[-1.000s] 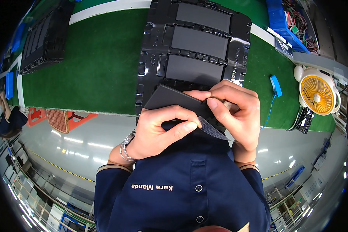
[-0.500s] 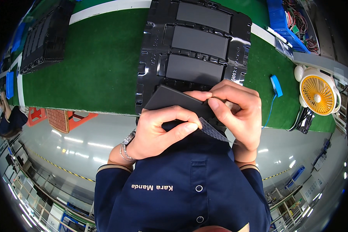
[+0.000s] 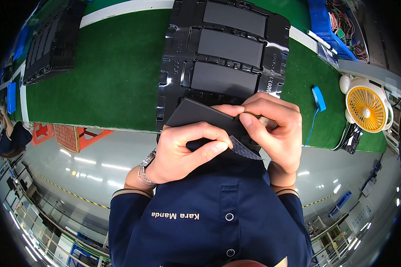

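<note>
A flat dark-grey rectangular panel is held tilted between my hands, over the near edge of a black moulded plastic tray. My left hand grips the panel's near left side, with thumb and forefinger pinched. From that pinch hangs a small clear, patterned piece of film. My right hand is closed at the panel's right corner, thumb and forefinger pressed together there. Whatever lies between those fingertips is too small to make out. Similar dark panels sit in the tray's slots beyond my hands.
On the green table another black tray stack stands at far left. To the right are a yellow-and-white fan, a blue object with a cord and a blue bin of wired parts. Another person is at far left.
Both hands and the panel hold almost the same position. The clear film's loose end has shifted slightly.
</note>
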Demonstrator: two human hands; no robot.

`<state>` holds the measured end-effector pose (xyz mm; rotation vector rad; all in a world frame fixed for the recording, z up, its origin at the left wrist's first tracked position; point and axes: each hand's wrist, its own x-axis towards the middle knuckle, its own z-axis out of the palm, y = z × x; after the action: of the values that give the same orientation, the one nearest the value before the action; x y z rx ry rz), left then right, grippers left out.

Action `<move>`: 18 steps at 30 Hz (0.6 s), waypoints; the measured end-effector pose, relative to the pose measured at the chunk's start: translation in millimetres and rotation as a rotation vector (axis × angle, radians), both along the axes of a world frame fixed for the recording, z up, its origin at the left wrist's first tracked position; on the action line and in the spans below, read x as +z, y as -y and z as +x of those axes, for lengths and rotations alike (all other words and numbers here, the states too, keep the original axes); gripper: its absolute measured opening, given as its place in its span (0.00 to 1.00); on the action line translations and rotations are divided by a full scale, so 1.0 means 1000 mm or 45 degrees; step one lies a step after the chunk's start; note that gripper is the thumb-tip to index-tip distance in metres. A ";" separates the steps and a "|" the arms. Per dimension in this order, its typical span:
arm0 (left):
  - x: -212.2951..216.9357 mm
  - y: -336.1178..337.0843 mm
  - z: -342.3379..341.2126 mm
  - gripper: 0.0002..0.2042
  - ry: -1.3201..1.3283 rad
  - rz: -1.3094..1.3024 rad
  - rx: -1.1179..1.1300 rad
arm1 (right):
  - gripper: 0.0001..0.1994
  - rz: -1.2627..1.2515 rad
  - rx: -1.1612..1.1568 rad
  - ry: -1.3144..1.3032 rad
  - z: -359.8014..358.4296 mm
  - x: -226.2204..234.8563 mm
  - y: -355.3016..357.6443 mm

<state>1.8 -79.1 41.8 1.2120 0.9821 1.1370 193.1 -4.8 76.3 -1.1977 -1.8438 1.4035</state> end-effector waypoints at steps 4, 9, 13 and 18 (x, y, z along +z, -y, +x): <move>0.000 0.003 0.000 0.03 -0.021 -0.031 -0.002 | 0.02 0.011 -0.010 0.012 0.000 0.000 0.001; 0.000 0.001 0.001 0.03 -0.033 0.059 0.034 | 0.03 0.083 -0.025 0.065 -0.001 -0.004 0.004; -0.006 0.000 0.001 0.03 -0.041 0.040 0.027 | 0.06 0.301 -0.074 0.250 -0.001 -0.006 0.004; -0.009 0.002 0.002 0.03 0.141 -0.075 0.001 | 0.10 0.099 -0.123 0.114 0.009 -0.004 0.005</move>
<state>3.6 -80.7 33.2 1.0901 0.9256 1.1554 202.1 -9.5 71.9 -1.3106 -1.8563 1.2336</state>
